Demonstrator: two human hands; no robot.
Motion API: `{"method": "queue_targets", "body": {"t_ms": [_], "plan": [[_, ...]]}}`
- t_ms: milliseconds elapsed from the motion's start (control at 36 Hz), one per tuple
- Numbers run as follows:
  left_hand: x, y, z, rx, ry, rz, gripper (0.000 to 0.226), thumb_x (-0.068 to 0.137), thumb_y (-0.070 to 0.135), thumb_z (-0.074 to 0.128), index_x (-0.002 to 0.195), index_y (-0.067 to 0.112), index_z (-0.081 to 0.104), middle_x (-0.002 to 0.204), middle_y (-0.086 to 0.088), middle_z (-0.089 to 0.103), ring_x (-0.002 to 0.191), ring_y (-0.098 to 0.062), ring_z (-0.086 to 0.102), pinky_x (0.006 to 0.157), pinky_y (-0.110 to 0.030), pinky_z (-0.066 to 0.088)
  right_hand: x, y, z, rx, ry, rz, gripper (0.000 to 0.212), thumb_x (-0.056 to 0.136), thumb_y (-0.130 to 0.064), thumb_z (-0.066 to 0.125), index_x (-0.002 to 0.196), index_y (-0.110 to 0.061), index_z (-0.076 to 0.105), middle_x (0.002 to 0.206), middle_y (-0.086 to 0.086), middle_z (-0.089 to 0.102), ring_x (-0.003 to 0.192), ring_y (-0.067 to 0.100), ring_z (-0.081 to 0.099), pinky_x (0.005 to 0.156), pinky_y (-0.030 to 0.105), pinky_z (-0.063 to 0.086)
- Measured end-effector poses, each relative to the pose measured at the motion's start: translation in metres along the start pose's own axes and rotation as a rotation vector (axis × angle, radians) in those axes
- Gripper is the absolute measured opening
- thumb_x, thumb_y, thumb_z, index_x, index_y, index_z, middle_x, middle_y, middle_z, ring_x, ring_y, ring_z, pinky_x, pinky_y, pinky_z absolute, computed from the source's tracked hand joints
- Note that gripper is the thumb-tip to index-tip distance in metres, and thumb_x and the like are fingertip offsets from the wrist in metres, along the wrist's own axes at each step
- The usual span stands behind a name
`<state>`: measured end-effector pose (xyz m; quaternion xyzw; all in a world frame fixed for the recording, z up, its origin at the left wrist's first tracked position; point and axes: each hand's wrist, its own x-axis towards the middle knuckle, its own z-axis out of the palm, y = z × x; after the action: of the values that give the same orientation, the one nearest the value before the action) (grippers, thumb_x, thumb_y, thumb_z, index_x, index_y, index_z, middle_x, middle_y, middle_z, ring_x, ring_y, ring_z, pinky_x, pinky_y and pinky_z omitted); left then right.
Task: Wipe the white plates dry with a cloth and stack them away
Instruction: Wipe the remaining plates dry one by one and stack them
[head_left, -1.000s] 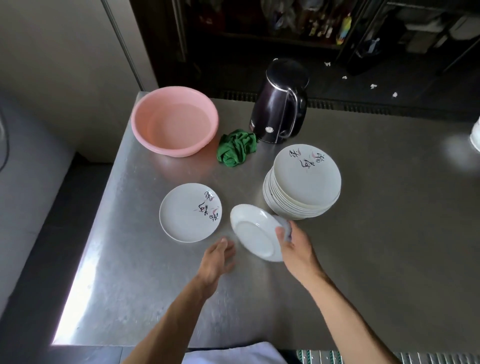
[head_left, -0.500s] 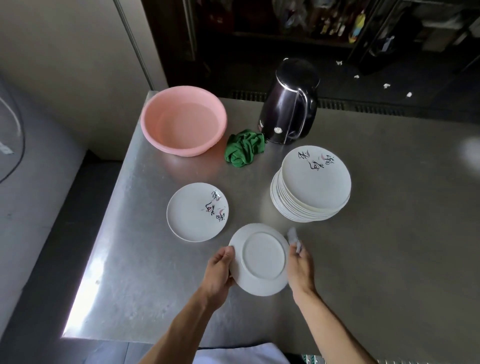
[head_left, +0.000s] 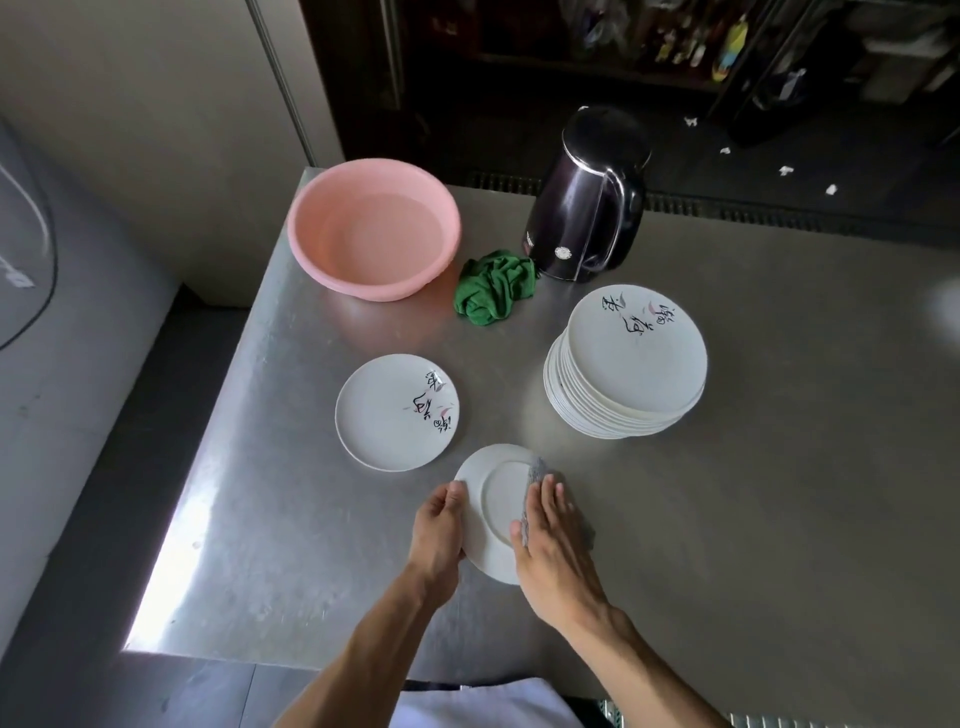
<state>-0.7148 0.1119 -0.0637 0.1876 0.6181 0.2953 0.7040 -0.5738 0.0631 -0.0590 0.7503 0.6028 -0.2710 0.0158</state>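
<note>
One white plate (head_left: 397, 413) lies face up on the metal table (head_left: 779, 467), left of the hands. Next, the left hand (head_left: 439, 530) grips the edge of an upside-down plate (head_left: 493, 501). The right hand (head_left: 550, 540) lies flat with straight fingers, pressing a grey cloth (head_left: 537, 469) on it. A plate stack (head_left: 628, 364) stands further right.

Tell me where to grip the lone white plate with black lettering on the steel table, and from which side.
Take the white plate with black lettering by its upturned rim, thumb on top, fingers hooked under: it lies flat and face up, so nothing else offers purchase. Probably come from its left, over bare steel table; the left hand, gripping a plain white plate, crowds its near right.
</note>
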Motion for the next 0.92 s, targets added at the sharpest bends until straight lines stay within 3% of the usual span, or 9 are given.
{"method": "queue_targets", "body": {"t_ms": [83, 194, 278, 417, 500, 611, 694, 806, 917], "plan": [[0.001, 0.002, 0.001, -0.003, 0.011, 0.0, 0.033, 0.111, 0.037, 0.045, 0.117, 0.017, 0.071, 0.112, -0.014, 0.075, 0.097, -0.027, 0.068, 0.089, -0.052, 0.059, -0.011, 0.0, -0.001, -0.049, -0.033, -0.044, 0.062, 0.107, -0.038, 0.023, 0.159, -0.008, 0.007, 0.167, 0.014, -0.003, 0.154, 0.022, -0.009, 0.12, 0.032, -0.01], [0.003, 0.003, -0.002, 0.03, 0.015, 0.017, 0.034, 0.11, 0.039, 0.046, 0.113, 0.02, 0.073, 0.105, -0.009, 0.077, 0.089, -0.02, 0.071, 0.074, -0.039, 0.06, -0.023, 0.0, -0.001, -0.043, -0.073, -0.08, 0.063, 0.106, -0.038, 0.023, 0.159, -0.008, 0.006, 0.167, 0.012, -0.005, 0.154, 0.021, -0.01, 0.117, 0.029, -0.013], [0.004, 0.004, -0.006, 0.037, 0.012, 0.027, 0.035, 0.109, 0.041, 0.046, 0.113, 0.02, 0.074, 0.107, -0.007, 0.077, 0.092, -0.019, 0.071, 0.069, -0.034, 0.062, -0.029, 0.004, -0.002, -0.048, -0.107, -0.115, 0.061, 0.106, -0.039, 0.023, 0.159, -0.01, 0.012, 0.167, 0.01, -0.001, 0.154, 0.021, -0.005, 0.122, 0.031, -0.005], [0.002, 0.006, -0.01, 0.052, -0.011, 0.033, 0.036, 0.11, 0.039, 0.044, 0.122, 0.015, 0.068, 0.123, -0.019, 0.069, 0.107, -0.033, 0.067, 0.093, -0.054, 0.058, -0.018, 0.011, -0.009, -0.036, -0.124, -0.051, 0.059, 0.106, -0.037, 0.025, 0.158, -0.01, 0.014, 0.167, 0.012, 0.001, 0.154, 0.021, 0.0, 0.124, 0.037, 0.002], [-0.002, 0.008, -0.007, 0.062, -0.036, 0.027, 0.037, 0.111, 0.038, 0.044, 0.124, 0.012, 0.066, 0.126, -0.021, 0.067, 0.12, -0.041, 0.063, 0.097, -0.058, 0.056, 0.005, 0.001, -0.016, -0.062, -0.09, 0.026, 0.061, 0.107, -0.037, 0.024, 0.157, -0.004, 0.014, 0.166, 0.019, 0.004, 0.154, 0.024, 0.003, 0.124, 0.042, 0.005], [-0.003, 0.01, -0.001, 0.03, -0.038, 0.019, 0.036, 0.112, 0.033, 0.043, 0.126, 0.009, 0.065, 0.123, -0.023, 0.07, 0.119, -0.042, 0.065, 0.098, -0.06, 0.055, 0.022, -0.031, -0.023, -0.062, -0.064, 0.088, 0.063, 0.107, -0.034, 0.024, 0.155, 0.003, 0.013, 0.163, 0.024, 0.011, 0.153, 0.028, 0.008, 0.124, 0.042, 0.003], [0.0, 0.009, 0.001, -0.018, -0.028, 0.011, 0.038, 0.112, 0.03, 0.042, 0.124, 0.002, 0.063, 0.119, -0.03, 0.068, 0.107, -0.038, 0.069, 0.098, -0.06, 0.053, 0.015, -0.048, -0.018, -0.067, -0.055, 0.013, 0.063, 0.107, -0.035, 0.024, 0.156, 0.002, 0.009, 0.164, 0.023, 0.005, 0.154, 0.029, 0.004, 0.123, 0.041, 0.001], [0.008, 0.007, -0.006, -0.051, 0.003, 0.008, 0.042, 0.113, 0.03, 0.04, 0.123, -0.004, 0.061, 0.104, -0.027, 0.068, 0.093, -0.032, 0.065, 0.078, -0.04, 0.055, -0.008, -0.042, -0.005, 0.034, -0.071, -0.186, 0.065, 0.106, -0.038, 0.026, 0.159, -0.007, 0.003, 0.164, 0.008, -0.013, 0.154, 0.02, -0.01, 0.119, 0.029, -0.012], [0.007, 0.005, -0.01, -0.054, -0.002, -0.029, 0.037, 0.112, 0.035, 0.042, 0.123, 0.009, 0.066, 0.121, -0.021, 0.071, 0.116, -0.04, 0.067, 0.097, -0.059, 0.056, -0.017, -0.007, 0.003, 0.021, -0.113, -0.24, 0.063, 0.106, -0.041, 0.023, 0.16, -0.013, 0.004, 0.163, -0.001, -0.019, 0.15, 0.012, -0.02, 0.122, 0.03, -0.011]]}}
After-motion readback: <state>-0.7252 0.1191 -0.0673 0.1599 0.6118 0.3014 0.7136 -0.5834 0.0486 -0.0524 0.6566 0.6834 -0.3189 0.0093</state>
